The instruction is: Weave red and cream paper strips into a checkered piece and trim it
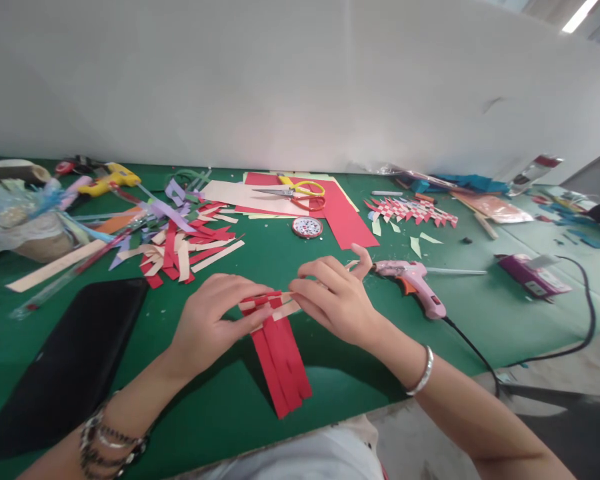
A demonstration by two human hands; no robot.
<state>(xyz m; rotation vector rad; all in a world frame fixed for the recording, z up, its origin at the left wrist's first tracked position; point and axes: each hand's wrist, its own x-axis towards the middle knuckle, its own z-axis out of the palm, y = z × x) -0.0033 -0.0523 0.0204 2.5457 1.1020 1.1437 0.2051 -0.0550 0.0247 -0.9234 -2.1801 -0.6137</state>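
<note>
Red paper strips (283,360), lying side by side, hang down from between my hands toward the table's front edge. My left hand (213,320) pinches their upper end, the thumb in front and the fingers behind. Across that end runs a cream paper strip (285,310), woven with the red. My right hand (337,297) grips the cream strip's right part with the fingertips, its little finger raised. Part of the weave is hidden by my fingers. Beyond my hands lies a pile of loose red and cream strips (183,250).
A pink glue gun (413,280) with a cord lies right, near a purple box (533,275). Scissors (293,191) rest on paper sheets (350,217) behind a round pin case (307,227). Finished red-white woven pieces (413,210) lie back right. A black case (75,360) is at left.
</note>
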